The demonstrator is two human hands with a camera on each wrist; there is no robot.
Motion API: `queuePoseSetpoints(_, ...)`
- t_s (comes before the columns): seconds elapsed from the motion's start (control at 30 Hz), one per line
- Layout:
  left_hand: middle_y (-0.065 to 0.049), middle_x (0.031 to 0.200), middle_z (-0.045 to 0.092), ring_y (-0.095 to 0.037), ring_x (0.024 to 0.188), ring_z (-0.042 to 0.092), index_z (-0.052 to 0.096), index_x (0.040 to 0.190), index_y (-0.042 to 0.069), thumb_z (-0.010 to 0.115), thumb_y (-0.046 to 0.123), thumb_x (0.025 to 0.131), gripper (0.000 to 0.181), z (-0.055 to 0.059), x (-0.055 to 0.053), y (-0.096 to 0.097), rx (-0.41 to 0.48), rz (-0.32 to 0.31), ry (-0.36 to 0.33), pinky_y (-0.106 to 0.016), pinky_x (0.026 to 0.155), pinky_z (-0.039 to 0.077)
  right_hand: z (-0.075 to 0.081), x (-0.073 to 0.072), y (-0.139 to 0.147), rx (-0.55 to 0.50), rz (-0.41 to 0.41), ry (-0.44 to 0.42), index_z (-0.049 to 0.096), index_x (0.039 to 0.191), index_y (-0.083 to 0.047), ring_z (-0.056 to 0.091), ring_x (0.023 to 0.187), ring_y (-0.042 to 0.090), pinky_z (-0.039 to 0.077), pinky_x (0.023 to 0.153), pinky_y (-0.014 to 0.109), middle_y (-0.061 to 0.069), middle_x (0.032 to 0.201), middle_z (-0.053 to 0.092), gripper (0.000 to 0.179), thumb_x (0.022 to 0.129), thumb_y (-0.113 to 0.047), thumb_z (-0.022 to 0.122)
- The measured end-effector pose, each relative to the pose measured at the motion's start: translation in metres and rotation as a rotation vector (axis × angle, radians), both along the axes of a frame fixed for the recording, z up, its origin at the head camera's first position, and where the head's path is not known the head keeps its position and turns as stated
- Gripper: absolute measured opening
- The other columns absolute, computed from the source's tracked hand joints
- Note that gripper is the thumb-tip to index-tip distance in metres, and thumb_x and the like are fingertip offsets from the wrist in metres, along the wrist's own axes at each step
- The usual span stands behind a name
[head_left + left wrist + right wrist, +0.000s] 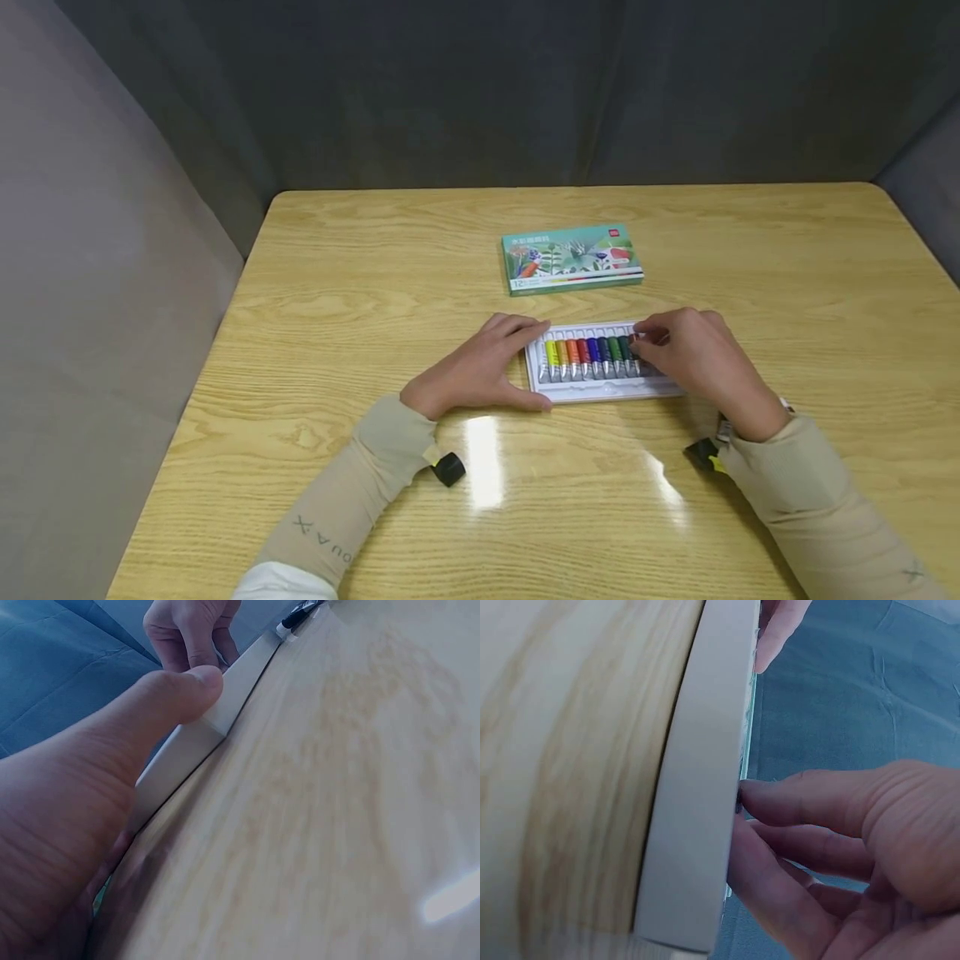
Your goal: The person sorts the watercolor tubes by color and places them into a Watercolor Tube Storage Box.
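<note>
A white plastic tray [573, 392] lies on the table with a row of small paint tubes [592, 354], running from white and yellow through red and blue to green. My left hand [480, 367] holds the tray's left end, thumb on the front edge and fingers at the back corner. Over the right end, my right hand [693, 350] pinches a dark reddish-brown paint tube [633, 340] between thumb and fingertips; most of that tube is hidden. From the right wrist, the tray's side wall [690, 787] covers the tubes, and the thumb and forefinger meet just past its upper edge.
Behind the tray lies a green printed paint box [573, 260] with plant pictures and a "12" on it. The wooden table [360, 275] ends at grey curtains [450, 92] at the back and sides. Black camera pieces [448, 469] hang at both wrists.
</note>
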State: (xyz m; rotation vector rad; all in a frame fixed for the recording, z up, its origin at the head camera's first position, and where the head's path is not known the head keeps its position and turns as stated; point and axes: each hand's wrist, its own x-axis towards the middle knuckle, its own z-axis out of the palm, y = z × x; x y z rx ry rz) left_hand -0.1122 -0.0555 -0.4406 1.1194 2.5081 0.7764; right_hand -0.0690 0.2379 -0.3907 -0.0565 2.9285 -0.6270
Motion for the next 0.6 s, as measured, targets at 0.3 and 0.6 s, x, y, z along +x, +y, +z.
queuePoseSetpoints(0.3, 0.003, 0.166, 0.036, -0.016, 0.152, 0.032, 0.029, 0.165, 0.024, 0.078, 0.070, 0.079, 0.109, 0.0003, 0.0000, -0.0012, 0.010, 0.001, 0.000, -0.042, 0.126, 0.037, 0.0003, -0.0014, -0.0036, 0.014, 0.007, -0.025, 0.076, 0.122, 0.000, 0.065, 0.091, 0.026, 0.049, 0.072, 0.037, 0.023, 0.118, 0.076, 0.032, 0.098, -0.020, 0.069)
queuePoseSetpoints(0.6, 0.003, 0.165, 0.037, -0.015, 0.151, 0.033, 0.031, 0.165, 0.023, 0.078, 0.069, 0.080, 0.108, -0.0010, -0.0005, -0.0002, 0.019, -0.003, 0.008, -0.042, 0.125, 0.038, -0.0013, -0.0020, 0.0009, 0.000, 0.012, -0.021, 0.076, 0.122, -0.002, 0.066, 0.095, 0.026, 0.047, 0.072, 0.034, 0.023, 0.119, 0.075, 0.032, 0.098, -0.022, 0.071)
